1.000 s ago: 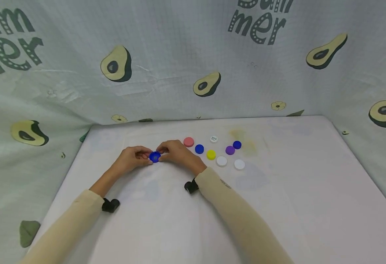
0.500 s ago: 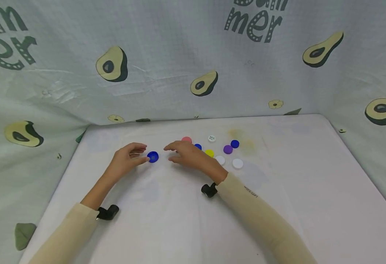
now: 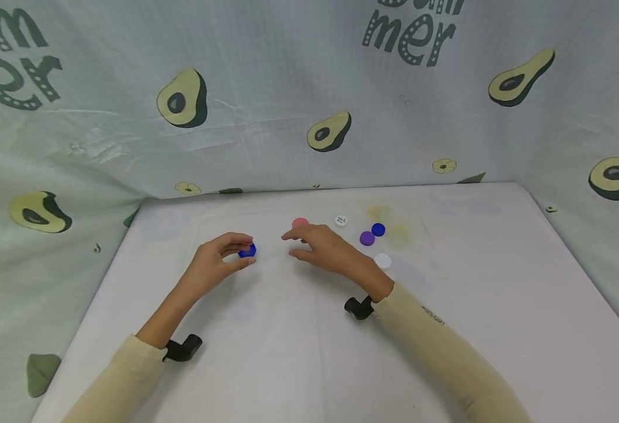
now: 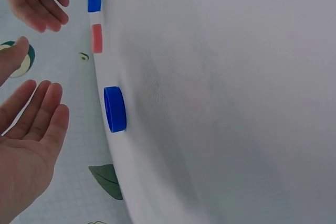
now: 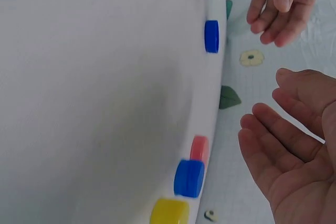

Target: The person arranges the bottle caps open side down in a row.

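A large blue bottle cap (image 3: pixel 248 251) lies on the white table at the left, partly covered by fingers in the head view. My left hand (image 3: pixel 216 262) hovers over it with thumb and fingers spread; the left wrist view shows the same blue cap (image 4: pixel 115 109) apart from the fingers. To the right, my right hand (image 3: pixel 330 251) is held above the table, fingers loosely extended, holding nothing. Just beyond its fingertips sits a red cap (image 3: pixel 300 222). Under or behind this hand, a smaller blue cap (image 5: pixel 189 178) and a yellow cap (image 5: pixel 170 212) show in the right wrist view.
Farther right lie a small white cap with dark print (image 3: pixel 341 221), a purple cap (image 3: pixel 367 238), a dark blue cap (image 3: pixel 378 230) touching or close to it, and a plain white cap (image 3: pixel 382 261). A patterned cloth (image 3: pixel 256 117) hangs behind the table.
Both hands held the large blue cap a second ago, then let go. My right hand has moved right, over the other caps. My left hand has shifted slightly right, over the blue cap.
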Demonstrator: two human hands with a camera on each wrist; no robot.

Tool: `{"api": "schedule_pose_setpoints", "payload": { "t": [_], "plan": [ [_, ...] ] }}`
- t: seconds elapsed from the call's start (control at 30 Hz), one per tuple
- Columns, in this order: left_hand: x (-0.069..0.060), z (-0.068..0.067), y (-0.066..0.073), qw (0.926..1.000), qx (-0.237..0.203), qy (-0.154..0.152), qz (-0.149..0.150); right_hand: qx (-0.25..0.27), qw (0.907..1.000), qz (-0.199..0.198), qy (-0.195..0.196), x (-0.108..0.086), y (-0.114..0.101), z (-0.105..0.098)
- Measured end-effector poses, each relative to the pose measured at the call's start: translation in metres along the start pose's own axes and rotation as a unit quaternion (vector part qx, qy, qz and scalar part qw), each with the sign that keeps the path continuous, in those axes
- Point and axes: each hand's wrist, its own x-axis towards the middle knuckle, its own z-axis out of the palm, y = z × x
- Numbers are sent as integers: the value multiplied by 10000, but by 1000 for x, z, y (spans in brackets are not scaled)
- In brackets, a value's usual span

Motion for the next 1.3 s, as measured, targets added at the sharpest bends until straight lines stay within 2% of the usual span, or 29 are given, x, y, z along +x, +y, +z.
{"api": "schedule_pose_setpoints", "payload": {
  "t": [0.23, 0.43, 0.73, 0.9, 1.07, 1.3],
  "plan": [
    [7, 7, 8, 9998, 73, -72, 153, -61, 9996, 97, 269, -16, 8, -10],
    [13, 19, 17, 9992, -2, -218, 346, 129, 9991, 158, 375, -29, 10, -19],
    [24, 44, 38, 9967, -369, -437, 573, -36, 9954, 706, 652, -66, 28, -35],
    [28, 56, 45, 9951, -515, -547, 641, -11, 9939, 720, 833, -89, 43, -40],
    [33, 71, 52, 9901, -764, -775, 888, 57, 9916, 843, 983, -113, 56, -46],
    [42, 93, 65, 9857, -630, -1094, 1120, -95, 9880, 1130, 1052, -136, 67, -56]
  ]
}}
